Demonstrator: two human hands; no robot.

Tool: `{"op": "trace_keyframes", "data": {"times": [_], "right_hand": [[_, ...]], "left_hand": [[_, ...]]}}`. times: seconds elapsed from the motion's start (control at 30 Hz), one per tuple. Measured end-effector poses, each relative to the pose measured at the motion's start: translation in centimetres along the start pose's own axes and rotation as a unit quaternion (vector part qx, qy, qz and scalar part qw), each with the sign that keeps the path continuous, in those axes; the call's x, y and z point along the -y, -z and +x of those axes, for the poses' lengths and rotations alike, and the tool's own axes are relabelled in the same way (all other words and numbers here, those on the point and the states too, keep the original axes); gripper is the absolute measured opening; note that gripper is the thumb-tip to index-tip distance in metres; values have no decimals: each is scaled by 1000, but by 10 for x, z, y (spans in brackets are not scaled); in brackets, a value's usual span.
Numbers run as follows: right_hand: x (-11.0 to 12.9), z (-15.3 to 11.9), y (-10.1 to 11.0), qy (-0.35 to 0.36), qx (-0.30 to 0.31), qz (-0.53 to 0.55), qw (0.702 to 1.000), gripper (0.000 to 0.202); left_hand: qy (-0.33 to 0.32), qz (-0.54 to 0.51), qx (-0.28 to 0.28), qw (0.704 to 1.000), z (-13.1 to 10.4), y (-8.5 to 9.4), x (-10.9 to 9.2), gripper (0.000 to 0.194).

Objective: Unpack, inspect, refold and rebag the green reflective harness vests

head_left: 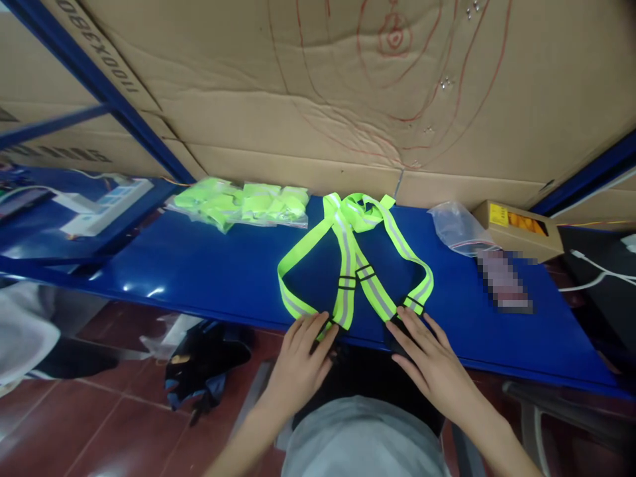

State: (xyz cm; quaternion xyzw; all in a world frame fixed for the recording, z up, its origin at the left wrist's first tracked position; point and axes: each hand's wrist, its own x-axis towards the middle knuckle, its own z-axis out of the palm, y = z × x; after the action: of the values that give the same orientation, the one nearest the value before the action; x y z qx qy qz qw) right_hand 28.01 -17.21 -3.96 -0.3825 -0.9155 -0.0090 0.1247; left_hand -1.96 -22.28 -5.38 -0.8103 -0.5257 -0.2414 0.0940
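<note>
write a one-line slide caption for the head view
Left hand and right hand touch the near end of a neon-yellow reflective harness on a blue table.

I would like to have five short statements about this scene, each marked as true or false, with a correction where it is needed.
1. The left hand touches the lower part of the strap harness. True.
2. The bagged neon bundles lie to the right of the harness. False: the bagged neon bundles lie to its left.
3. A pale grey stripe runs along the harness straps. True.
4. The small cardboard box is on the floor. False: the small cardboard box is on the blue table.
5. Red rings are drawn on the large cardboard behind the table. True.
</note>
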Motion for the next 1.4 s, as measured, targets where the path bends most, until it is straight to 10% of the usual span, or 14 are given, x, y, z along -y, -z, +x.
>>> {"op": "trace_keyframes", "data": {"times": [0.4,1.4], "right_hand": [[38,11,-11,-81,-19,23,996,59],[22,0,-2,-70,-75,76,992,40]], "left_hand": [[24,8,14,1000,18,-13,-46,45],[34,-46,16,998,21,-9,-35,34]]}}
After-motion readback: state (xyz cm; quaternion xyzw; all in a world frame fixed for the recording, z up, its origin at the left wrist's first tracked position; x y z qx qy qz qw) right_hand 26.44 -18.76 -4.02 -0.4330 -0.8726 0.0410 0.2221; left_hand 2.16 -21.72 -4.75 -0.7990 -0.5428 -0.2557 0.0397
